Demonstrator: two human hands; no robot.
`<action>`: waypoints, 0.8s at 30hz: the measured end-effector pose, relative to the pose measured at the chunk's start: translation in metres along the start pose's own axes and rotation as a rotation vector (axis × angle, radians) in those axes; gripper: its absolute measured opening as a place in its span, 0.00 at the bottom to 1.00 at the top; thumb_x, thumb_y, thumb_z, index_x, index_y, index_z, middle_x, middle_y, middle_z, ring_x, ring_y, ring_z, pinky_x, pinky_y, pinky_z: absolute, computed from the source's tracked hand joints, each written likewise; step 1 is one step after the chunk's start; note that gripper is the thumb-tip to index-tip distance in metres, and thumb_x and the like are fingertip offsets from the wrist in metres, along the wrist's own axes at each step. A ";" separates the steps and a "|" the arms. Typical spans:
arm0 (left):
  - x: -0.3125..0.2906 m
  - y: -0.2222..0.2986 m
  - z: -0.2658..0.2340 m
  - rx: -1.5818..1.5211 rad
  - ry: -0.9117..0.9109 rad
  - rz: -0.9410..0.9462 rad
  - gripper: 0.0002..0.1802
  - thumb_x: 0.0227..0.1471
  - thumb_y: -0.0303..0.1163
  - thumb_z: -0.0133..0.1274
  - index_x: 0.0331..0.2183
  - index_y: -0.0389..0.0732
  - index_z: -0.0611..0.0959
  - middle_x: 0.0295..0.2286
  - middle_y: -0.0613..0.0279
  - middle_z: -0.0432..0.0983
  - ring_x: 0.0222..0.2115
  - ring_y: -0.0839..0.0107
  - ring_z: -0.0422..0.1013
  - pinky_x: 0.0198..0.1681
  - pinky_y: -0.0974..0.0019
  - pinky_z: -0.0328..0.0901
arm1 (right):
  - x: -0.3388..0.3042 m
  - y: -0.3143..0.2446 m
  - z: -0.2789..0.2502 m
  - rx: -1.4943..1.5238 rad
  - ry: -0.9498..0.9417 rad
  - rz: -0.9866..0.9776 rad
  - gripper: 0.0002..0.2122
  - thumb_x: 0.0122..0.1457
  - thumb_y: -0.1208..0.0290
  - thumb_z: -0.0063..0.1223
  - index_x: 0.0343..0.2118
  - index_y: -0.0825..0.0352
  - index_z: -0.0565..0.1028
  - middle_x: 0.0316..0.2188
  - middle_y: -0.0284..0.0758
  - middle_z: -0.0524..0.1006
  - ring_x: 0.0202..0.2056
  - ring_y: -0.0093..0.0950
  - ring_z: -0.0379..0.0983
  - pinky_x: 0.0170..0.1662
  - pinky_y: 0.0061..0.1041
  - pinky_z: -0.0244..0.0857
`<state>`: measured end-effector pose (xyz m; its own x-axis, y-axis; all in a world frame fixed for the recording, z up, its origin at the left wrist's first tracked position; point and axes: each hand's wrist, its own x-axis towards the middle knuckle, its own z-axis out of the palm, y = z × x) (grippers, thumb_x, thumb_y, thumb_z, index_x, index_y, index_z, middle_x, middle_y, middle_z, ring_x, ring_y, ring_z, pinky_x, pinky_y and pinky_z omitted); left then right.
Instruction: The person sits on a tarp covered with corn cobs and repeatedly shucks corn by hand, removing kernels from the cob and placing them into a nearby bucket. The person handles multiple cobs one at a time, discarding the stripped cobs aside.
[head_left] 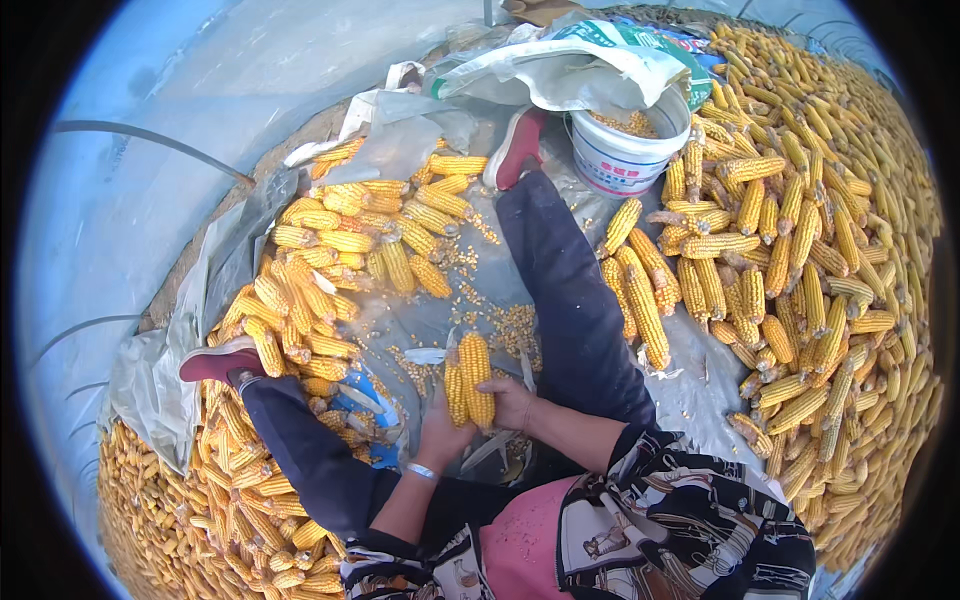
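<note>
Two yellow ears of corn stand side by side, pressed together, between my hands above the sheet. My left hand [441, 432], with a pale band at the wrist, is closed around the left ear [455, 388]. My right hand [511, 403] grips the lower part of the right ear [477, 372], thumb across its side. Both ears still carry kernels on the sides that show; their touching sides are hidden. Loose kernels [513, 328] lie scattered on the grey plastic sheet [398, 330] just beyond my hands, near a strip of pale husk [426, 355].
Ears of corn [345, 235] are heaped ahead to the left, and a large pile [800, 240] fills the right side. A white bucket [625, 160] holding kernels stands beyond my right foot, partly covered by a white and green sack [570, 70]. My legs stretch out on either side.
</note>
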<state>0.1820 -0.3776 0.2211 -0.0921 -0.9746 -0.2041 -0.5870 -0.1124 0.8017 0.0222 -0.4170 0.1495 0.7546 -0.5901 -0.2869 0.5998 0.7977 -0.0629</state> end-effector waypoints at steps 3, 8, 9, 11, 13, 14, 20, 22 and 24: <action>-0.006 0.026 0.012 0.219 -0.060 0.266 0.45 0.41 0.39 0.65 0.57 0.33 0.64 0.48 0.41 0.70 0.46 0.46 0.71 0.48 0.54 0.67 | -0.026 -0.017 0.004 -0.017 0.147 -0.073 0.25 0.52 0.70 0.54 0.55 0.66 0.67 0.48 0.41 0.75 0.50 0.38 0.72 0.56 0.41 0.64; 0.010 0.045 -0.002 0.096 -0.151 0.369 0.39 0.44 0.39 0.65 0.55 0.34 0.70 0.52 0.43 0.67 0.46 0.52 0.71 0.46 0.58 0.69 | -0.089 -0.101 0.039 0.141 -0.062 -0.286 0.28 0.49 0.70 0.55 0.56 0.67 0.67 0.50 0.43 0.74 0.51 0.41 0.71 0.58 0.45 0.62; 0.017 0.045 -0.004 0.035 -0.178 0.275 0.38 0.44 0.39 0.65 0.54 0.33 0.71 0.52 0.42 0.67 0.47 0.50 0.70 0.48 0.56 0.67 | -0.113 -0.131 0.047 0.120 -0.068 -0.366 0.29 0.48 0.69 0.55 0.57 0.66 0.65 0.51 0.44 0.73 0.53 0.42 0.70 0.58 0.49 0.60; 0.029 0.038 -0.004 -0.019 -0.183 0.174 0.35 0.44 0.39 0.65 0.52 0.35 0.74 0.51 0.43 0.67 0.47 0.49 0.70 0.49 0.55 0.67 | -0.161 -0.203 0.067 0.014 -0.179 -0.623 0.31 0.50 0.64 0.55 0.58 0.65 0.63 0.54 0.46 0.70 0.54 0.46 0.66 0.60 0.52 0.56; 0.039 0.023 -0.003 0.172 -0.128 0.286 0.33 0.45 0.39 0.63 0.51 0.36 0.75 0.51 0.43 0.68 0.45 0.52 0.72 0.46 0.55 0.69 | -0.215 -0.281 0.094 0.154 0.134 -1.082 0.35 0.51 0.57 0.61 0.59 0.68 0.61 0.55 0.48 0.68 0.57 0.50 0.62 0.59 0.56 0.56; 0.040 0.013 -0.003 0.175 -0.148 0.251 0.32 0.45 0.39 0.62 0.51 0.36 0.75 0.51 0.43 0.68 0.43 0.53 0.74 0.45 0.55 0.69 | -0.243 -0.305 0.107 0.010 -0.126 -1.138 0.35 0.54 0.55 0.60 0.60 0.66 0.58 0.59 0.48 0.62 0.59 0.52 0.59 0.60 0.54 0.56; 0.060 -0.036 -0.004 0.127 -0.233 -0.006 0.24 0.47 0.38 0.62 0.45 0.34 0.80 0.38 0.47 0.79 0.35 0.61 0.78 0.40 0.63 0.71 | -0.226 -0.364 0.108 -0.276 0.222 -1.128 0.30 0.62 0.57 0.51 0.64 0.61 0.56 0.60 0.46 0.63 0.56 0.36 0.67 0.56 0.41 0.65; 0.078 -0.046 -0.013 0.043 -0.171 -0.111 0.24 0.47 0.38 0.61 0.44 0.33 0.81 0.37 0.47 0.80 0.36 0.62 0.78 0.41 0.62 0.71 | -0.161 -0.354 0.092 -0.479 0.240 -0.867 0.23 0.61 0.59 0.53 0.57 0.64 0.66 0.51 0.40 0.72 0.47 0.29 0.73 0.49 0.34 0.71; 0.104 -0.052 -0.027 0.037 -0.086 -0.149 0.24 0.48 0.38 0.61 0.44 0.33 0.81 0.37 0.46 0.80 0.36 0.62 0.78 0.41 0.62 0.71 | -0.084 -0.333 0.083 -0.650 0.225 -0.612 0.22 0.60 0.62 0.55 0.55 0.63 0.68 0.46 0.36 0.74 0.42 0.26 0.75 0.42 0.31 0.73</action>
<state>0.2243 -0.4781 0.1732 -0.0690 -0.9273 -0.3679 -0.6285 -0.2460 0.7379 -0.2191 -0.6436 0.2736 0.2448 -0.9484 -0.2017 0.5582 0.3079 -0.7704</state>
